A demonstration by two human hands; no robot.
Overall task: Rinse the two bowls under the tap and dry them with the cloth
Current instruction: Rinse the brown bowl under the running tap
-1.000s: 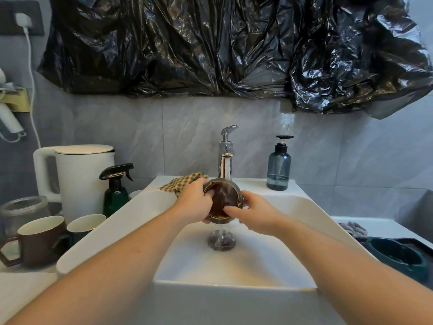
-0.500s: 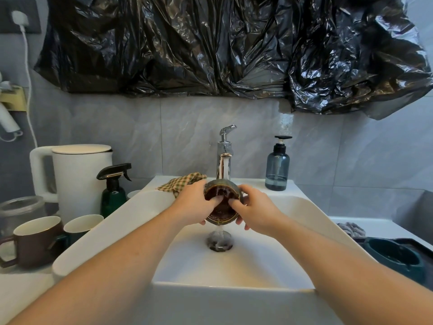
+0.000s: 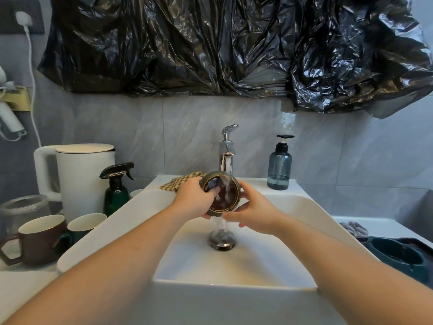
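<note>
A small bowl [image 3: 220, 194] tipped under the running tap [image 3: 226, 152], held between both hands above the sink [image 3: 234, 266].

No brand, label or writing is legible anywhere (the soap dispenser [image 3: 279, 166] at far right is plain). The checked cloth [image 3: 181, 182] lies on the sink's far-left rim, behind the left hand [image 3: 194, 200], which grips the bowl's left side with fingers reaching inside. The bowl is dark brown and glossy within, gold-rimmed, olive outside, its mouth facing the camera, water spilling off below. The right hand [image 3: 255, 213] cups its right side, fingers curled round the rim.
</note>
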